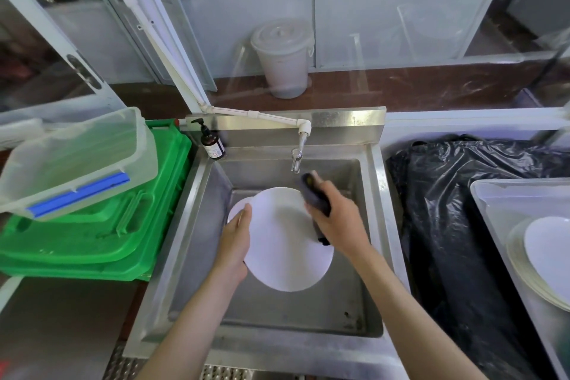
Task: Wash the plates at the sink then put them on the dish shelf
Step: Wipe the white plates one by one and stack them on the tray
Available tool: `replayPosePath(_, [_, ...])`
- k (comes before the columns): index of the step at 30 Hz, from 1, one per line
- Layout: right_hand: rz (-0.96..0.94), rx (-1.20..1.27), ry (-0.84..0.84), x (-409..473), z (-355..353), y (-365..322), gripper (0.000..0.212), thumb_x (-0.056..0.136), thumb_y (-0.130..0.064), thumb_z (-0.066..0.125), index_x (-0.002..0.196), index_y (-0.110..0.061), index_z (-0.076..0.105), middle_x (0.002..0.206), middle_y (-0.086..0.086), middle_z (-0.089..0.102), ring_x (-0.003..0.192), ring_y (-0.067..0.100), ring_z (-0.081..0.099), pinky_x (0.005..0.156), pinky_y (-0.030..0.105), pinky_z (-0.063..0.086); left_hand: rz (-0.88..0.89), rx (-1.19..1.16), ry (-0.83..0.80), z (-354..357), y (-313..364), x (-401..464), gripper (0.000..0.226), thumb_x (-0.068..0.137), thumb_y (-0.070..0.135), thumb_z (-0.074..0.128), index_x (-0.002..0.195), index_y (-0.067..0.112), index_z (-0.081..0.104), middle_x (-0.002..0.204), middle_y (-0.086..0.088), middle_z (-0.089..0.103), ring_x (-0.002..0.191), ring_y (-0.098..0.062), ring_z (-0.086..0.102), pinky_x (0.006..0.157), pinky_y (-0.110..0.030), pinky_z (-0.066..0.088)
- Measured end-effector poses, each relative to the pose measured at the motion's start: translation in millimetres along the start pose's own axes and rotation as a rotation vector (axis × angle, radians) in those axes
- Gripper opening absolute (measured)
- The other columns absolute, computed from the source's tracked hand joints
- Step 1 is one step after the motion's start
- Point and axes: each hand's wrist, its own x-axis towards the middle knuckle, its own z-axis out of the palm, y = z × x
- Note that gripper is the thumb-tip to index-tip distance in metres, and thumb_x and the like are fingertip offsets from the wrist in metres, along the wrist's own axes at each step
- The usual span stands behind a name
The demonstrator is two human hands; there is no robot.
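Two bare forearms reach up from the bottom edge over the steel sink point(374, 182). Left of the sink, one clear plastic tub point(77, 160) sits tilted on one green crate point(101, 234), with one brown pump bottle point(212, 142) at the sink's back left corner. Inside the basin, the left hand point(234, 241) grips the left rim of a white plate point(283, 244), thumb on its face; the plate is tipped, face toward the camera. A second plate's edge point(239, 207) shows behind it. The right hand point(339, 222) is curled round one dark sponge point(314, 200), pressing it on the plate's upper right rim, below one tap point(296, 159). Further right lie a black plastic sheet point(456, 210) and one tray point(505, 225) holding stacked plates point(546, 253); their number is unclear.
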Motion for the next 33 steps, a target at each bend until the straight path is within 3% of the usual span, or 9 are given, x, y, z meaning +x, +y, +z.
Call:
replayPosePath(4, [-0.255,-0.346,-0.104,-6.4,29.3,16.7,0.046,0.095,-0.007,0.064,0.134,-0.031,0.056,0.161,-0.028,0.036,0.106,0.017,0.067,0.063,0.035,0.057,0.071,0.021,-0.031,8.5,3.6,-3.1,0.030,0.101,0.053,0.058,0.090,0.025,0.064,0.091,-0.002,0.062,0.088,-0.019,0.058,0.081,-0.038,0.045])
replayPosePath(8, [-0.261,-0.333,0.028,-35.4,34.1,14.1,0.050,0.078,0.013,0.072,0.116,-0.019,0.062,0.157,-0.008,0.051,0.113,0.014,0.064,0.048,0.021,0.044,0.074,-0.009,0.038,6.0,9.8,2.5,0.028,0.104,0.046,0.056,0.094,0.020,0.060,0.092,-0.004,0.057,0.086,-0.019,0.053,0.078,-0.036,0.043])
replayPosePath(13, [-0.358,-0.299,-0.050,-45.3,35.6,18.8,0.047,0.085,0.013,0.061,0.121,-0.017,0.062,0.162,-0.012,0.042,0.148,0.005,0.039,0.089,0.019,0.050,0.066,0.028,0.040,2.6,18.2,3.8,0.033,0.103,0.051,0.057,0.083,0.029,0.071,0.104,-0.005,0.074,0.100,-0.029,0.068,0.097,-0.048,0.054])
replayPosePath(16, [-0.350,-0.336,-0.048,-16.8,27.7,12.0,0.047,0.083,0.015,0.056,0.119,-0.014,0.065,0.163,-0.012,0.041,0.149,0.008,0.038,0.102,0.018,0.043,0.110,0.102,-0.012,6.0,20.0,1.1,0.034,0.102,0.052,0.058,0.079,0.029,0.068,0.095,0.002,0.070,0.092,-0.021,0.063,0.086,-0.039,0.051])
replayPosePath(19, [-0.369,-0.371,-0.025,1.0,25.3,16.9,0.051,0.083,0.020,0.055,0.121,-0.013,0.063,0.165,-0.011,0.038,0.152,0.014,0.035,0.122,0.037,0.039,0.092,0.092,-0.047,8.2,23.1,1.3,0.037,0.103,0.049,0.057,0.087,0.018,0.069,0.091,0.000,0.069,0.085,-0.018,0.062,0.078,-0.035,0.047])
replayPosePath(22, [-0.304,-0.378,0.034,-8.1,32.7,18.0,0.059,0.083,0.019,0.060,0.134,-0.009,0.061,0.162,-0.007,0.043,0.148,0.013,0.041,0.113,0.034,0.048,0.084,0.051,-0.025,3.7,23.8,8.8,0.038,0.099,0.055,0.060,0.091,0.019,0.064,0.086,-0.006,0.059,0.082,-0.019,0.056,0.075,-0.035,0.043])
replayPosePath(26, [-0.125,-0.335,0.032,-46.3,50.1,4.2,0.083,0.064,0.012,0.078,0.142,-0.008,0.060,0.135,0.000,0.070,0.108,0.019,0.072,0.059,0.024,0.050,0.059,-0.036,0.087,-0.2,17.2,19.1,0.055,0.073,0.074,0.063,0.088,0.022,0.075,0.106,-0.005,0.077,0.103,-0.028,0.070,0.099,-0.051,0.055])
replayPosePath(31, [-0.312,-0.254,-0.063,-84.8,68.6,-19.9,0.072,0.077,0.005,0.074,0.145,-0.010,0.057,0.145,-0.003,0.064,0.133,0.011,0.059,0.104,0.025,0.051,0.062,-0.108,0.170,1.5,21.3,13.9,0.035,0.102,0.051,0.058,0.110,0.020,0.070,0.114,-0.001,0.072,0.109,-0.026,0.067,0.101,-0.043,0.054])
replayPosePath(33, [-0.326,-0.248,-0.085,-83.0,63.6,-20.1,0.071,0.079,0.004,0.069,0.147,-0.014,0.056,0.149,-0.005,0.060,0.136,0.008,0.056,0.102,0.024,0.052,0.062,-0.105,0.173,1.0,21.0,11.3,0.033,0.103,0.049,0.057,0.113,0.020,0.069,0.112,0.001,0.072,0.107,-0.025,0.067,0.099,-0.041,0.053])
